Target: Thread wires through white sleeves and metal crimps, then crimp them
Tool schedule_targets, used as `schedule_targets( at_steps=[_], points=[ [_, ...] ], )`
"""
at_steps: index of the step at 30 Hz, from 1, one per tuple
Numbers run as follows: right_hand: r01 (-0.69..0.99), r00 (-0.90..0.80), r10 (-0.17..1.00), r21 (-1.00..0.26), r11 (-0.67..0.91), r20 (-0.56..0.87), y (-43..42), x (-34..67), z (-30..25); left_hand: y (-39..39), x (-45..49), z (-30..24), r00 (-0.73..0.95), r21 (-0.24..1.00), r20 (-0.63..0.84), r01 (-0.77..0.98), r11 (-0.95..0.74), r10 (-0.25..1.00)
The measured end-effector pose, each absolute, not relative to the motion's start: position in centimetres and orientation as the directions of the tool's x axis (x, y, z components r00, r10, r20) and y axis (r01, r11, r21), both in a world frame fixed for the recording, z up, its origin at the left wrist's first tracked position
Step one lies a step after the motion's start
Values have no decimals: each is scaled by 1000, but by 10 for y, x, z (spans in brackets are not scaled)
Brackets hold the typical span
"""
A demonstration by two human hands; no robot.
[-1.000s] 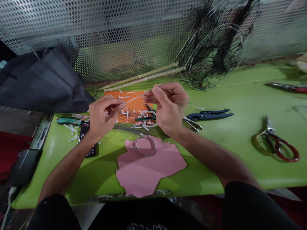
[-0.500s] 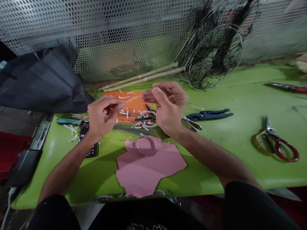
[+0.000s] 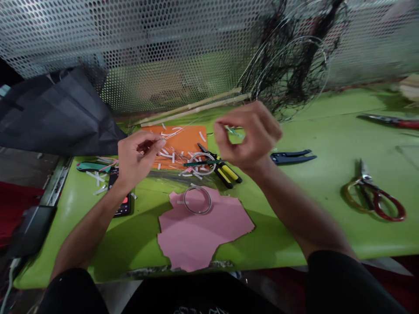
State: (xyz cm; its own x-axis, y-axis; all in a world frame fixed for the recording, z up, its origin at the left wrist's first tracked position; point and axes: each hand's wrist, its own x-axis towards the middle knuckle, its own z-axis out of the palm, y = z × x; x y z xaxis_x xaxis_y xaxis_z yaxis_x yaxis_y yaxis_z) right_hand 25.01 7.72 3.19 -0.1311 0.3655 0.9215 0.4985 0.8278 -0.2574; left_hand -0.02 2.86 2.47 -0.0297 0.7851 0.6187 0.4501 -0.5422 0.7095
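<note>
Pinching a thin clear strand [image 3: 175,134] in a narrow grip, the left hand [image 3: 139,155] hovers over the far orange mat [image 3: 191,141] strewn with white strips [image 3: 202,136]. To the right, the blurred right hand [image 3: 250,137] curls above yellow-handled pliers [image 3: 227,173], its hold impossible to tell. A wire ring [image 3: 185,198] lies on pink paper [image 3: 203,235] nearer.

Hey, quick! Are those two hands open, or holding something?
Left hand: closed, pinching a thin clear strip.
Right hand: curled and blurry, so I can't tell if it's holding anything.
</note>
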Motion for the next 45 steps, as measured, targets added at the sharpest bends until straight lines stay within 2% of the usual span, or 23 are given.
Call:
schedule_targets(
  at_steps=[1, 3, 6, 8, 10, 12, 15, 19, 23, 27, 31, 34, 37, 41, 45],
  points=[
    [528, -233, 406, -236, 816, 884, 75, 251, 33, 29, 0, 24, -32, 711, 615, 454, -537, 788],
    [561, -313, 493, -261, 786, 812, 71, 249, 36, 29, 0, 24, -37, 700, 624, 471, -537, 781],
    [492, -314, 602, -417, 764, 734, 69, 243, 40, 27, 2, 24, -45, 696, 634, 467, -545, 772],
    [319, -327, 696, -619, 718, 639, 71, 239, 40, 25, 4, 26, -44, 702, 633, 454, -549, 773],
    [88, -368, 762, -796, 599, 533, 73, 235, 40, 23, 5, 27, -31, 688, 641, 466, -556, 767],
    [-108, -403, 780, -871, 480, 480, 74, 230, 37, 21, 7, 29, -10, 654, 660, 499, -569, 751],
    [-238, -398, 782, -878, 416, 479, 72, 224, 34, 17, 9, 31, 12, 608, 687, 539, -583, 727],
    [-253, -355, 792, -867, 430, 497, 67, 220, 34, 12, 11, 33, 24, 589, 699, 547, -595, 715],
    [-290, -386, 770, -859, 421, 508, 66, 221, 34, 9, 13, 35, 48, 591, 693, 535, -604, 720],
    [-325, -436, 732, -850, 415, 524, 66, 224, 34, 9, 15, 35, 39, 657, 644, 483, -578, 764],
    [-369, -481, 677, -829, 419, 557, 67, 229, 36, 10, 19, 38, 60, 782, 556, 301, -546, 829],
    [-362, -534, 660, -849, 386, 528, 69, 231, 38, 10, 23, 41, 89, 840, 502, 185, -510, 860],
    [-356, -554, 668, -867, 350, 497, 69, 231, 39, 9, 24, 43, 112, 860, 476, 149, -488, 872],
    [-272, -446, 760, -881, 388, 472, 66, 226, 41, 8, 22, 41, 95, 827, 509, 223, -517, 856],
    [-167, -452, 768, -889, 426, 453, 63, 224, 40, 7, 15, 40, 42, 689, 626, 437, -578, 778]
  ],
)
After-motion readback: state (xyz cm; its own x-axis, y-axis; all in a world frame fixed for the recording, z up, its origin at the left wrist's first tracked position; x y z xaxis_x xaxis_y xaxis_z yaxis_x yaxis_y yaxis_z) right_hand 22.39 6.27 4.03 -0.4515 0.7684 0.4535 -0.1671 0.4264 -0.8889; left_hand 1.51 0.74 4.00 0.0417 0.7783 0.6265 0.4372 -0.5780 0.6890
